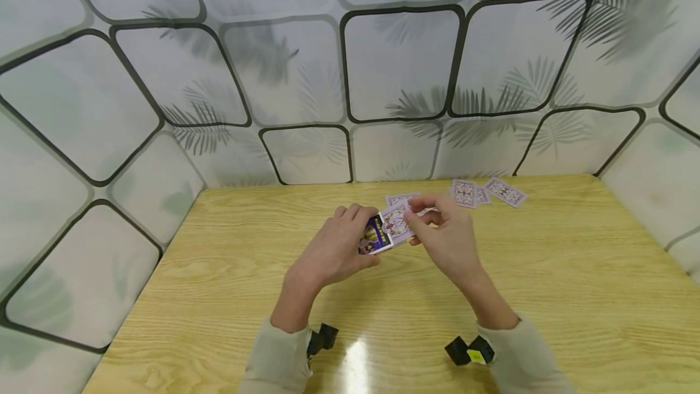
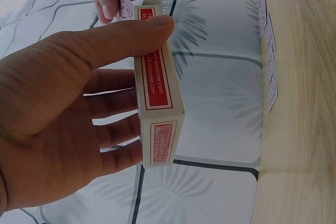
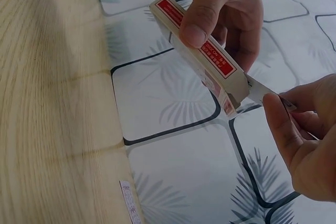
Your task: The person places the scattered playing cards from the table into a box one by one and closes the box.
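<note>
**Left hand grips card box, right hand pinches card at its open end**

Right hand (image 1: 452,242): thumb and fingertips pinching a patterned card (image 1: 396,222), one end out, the other in the box. Single card or several stacked: can't tell.

Left hand (image 1: 335,247): curled round the card box (image 2: 156,85), thumb along a narrow side with red panels, fingers on the opposite side. Box is held up over the table (image 1: 229,297), tilted, open end toward the right hand. Dark, purple-and-yellow artwork on its broad face, next to the card.

Further out: one loose card (image 1: 399,199) lies just beyond the hands, partly hidden by the right one. Card group (image 1: 465,193) sits to its right near the back edge, patterned backs up, some overlapping.

Light sleeves (image 1: 279,351) on both arms, black blocks (image 1: 473,350) at both wrists. Backdrop (image 1: 399,65): pale fabric, dark rounded outlines, grey leaf print.
</note>
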A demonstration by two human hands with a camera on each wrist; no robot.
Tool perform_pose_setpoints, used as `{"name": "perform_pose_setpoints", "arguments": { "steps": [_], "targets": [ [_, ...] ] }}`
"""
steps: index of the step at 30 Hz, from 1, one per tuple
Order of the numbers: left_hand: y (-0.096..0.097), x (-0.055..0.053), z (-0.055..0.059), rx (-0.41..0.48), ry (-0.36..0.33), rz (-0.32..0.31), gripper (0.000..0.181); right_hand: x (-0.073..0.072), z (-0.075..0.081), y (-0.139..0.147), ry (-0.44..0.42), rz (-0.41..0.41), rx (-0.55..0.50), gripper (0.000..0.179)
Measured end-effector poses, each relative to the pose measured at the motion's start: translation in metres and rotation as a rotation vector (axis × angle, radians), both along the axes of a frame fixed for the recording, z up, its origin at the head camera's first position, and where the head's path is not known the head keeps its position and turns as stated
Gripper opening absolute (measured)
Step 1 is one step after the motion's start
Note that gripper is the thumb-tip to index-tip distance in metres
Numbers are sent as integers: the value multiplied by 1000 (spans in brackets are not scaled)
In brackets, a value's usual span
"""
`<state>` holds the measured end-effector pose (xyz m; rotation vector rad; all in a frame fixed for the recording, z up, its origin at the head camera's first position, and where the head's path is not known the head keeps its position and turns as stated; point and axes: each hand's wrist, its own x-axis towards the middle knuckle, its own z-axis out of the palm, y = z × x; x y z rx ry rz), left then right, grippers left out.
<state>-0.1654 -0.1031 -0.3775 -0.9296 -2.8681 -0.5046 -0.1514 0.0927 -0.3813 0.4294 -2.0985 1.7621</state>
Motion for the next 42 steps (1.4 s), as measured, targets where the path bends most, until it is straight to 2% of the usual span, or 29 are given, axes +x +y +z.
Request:
{"name": "perform_pose_setpoints", "arguments": {
  "steps": [8, 16, 29, 35, 42],
  "targets": [
    [2, 0, 0, -2, -16, 9, 71, -6, -15, 0, -2, 15, 106, 14],
    [2, 0, -1, 9, -26, 14, 71, -1, -12, -4, -54, 12, 222, 15],
    [1, 0, -1, 53, -11, 24, 73, 8, -10, -12, -61, 60, 352, 26],
    [0, -1, -1, 24, 3, 37, 73, 9, -12, -15, -38, 69, 410, 30],
    [-3, -2, -2, 12, 41, 47, 71, 13, -9, -18, -28, 125, 529, 39]
  ]
}}
